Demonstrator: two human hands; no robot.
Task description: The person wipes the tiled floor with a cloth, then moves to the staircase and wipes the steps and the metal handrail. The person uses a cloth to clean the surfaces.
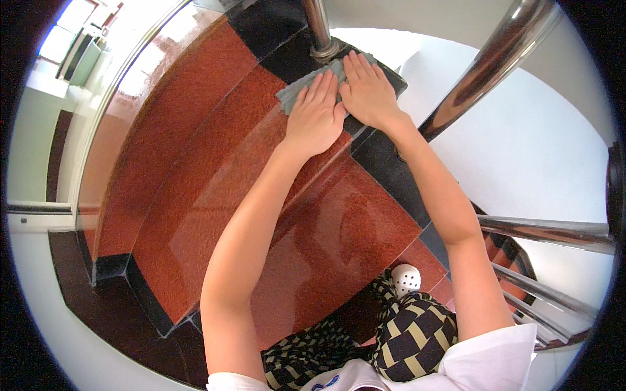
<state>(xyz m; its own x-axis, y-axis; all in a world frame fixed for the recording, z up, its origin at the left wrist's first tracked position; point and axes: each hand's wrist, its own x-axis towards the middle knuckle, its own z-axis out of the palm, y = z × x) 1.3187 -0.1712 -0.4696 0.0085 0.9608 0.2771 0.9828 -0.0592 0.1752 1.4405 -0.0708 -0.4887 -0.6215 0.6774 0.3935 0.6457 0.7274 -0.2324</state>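
A grey cloth (pixel 295 91) is spread over a stair tread at its outer end, partly on the red stone and partly on the black border. My left hand (pixel 317 113) holds the cloth down with a flat palm, fingers stretched towards the far side. Close beside it, my right hand (pixel 370 93) presses flat on the cloth's right part, near the tread's outer edge. The two thumbs nearly meet. Under both palms the cloth is hidden. The polished red stone tread (pixel 234 132) stretches left from the cloth.
A metal baluster post (pixel 320 29) rises just beyond the cloth. At the right runs a thick shiny handrail tube (pixel 481 73), with more metal rails (pixel 545 232) below. A lower red step (pixel 337 234) lies before me, near a white perforated clog (pixel 406 279). Higher steps curve up left.
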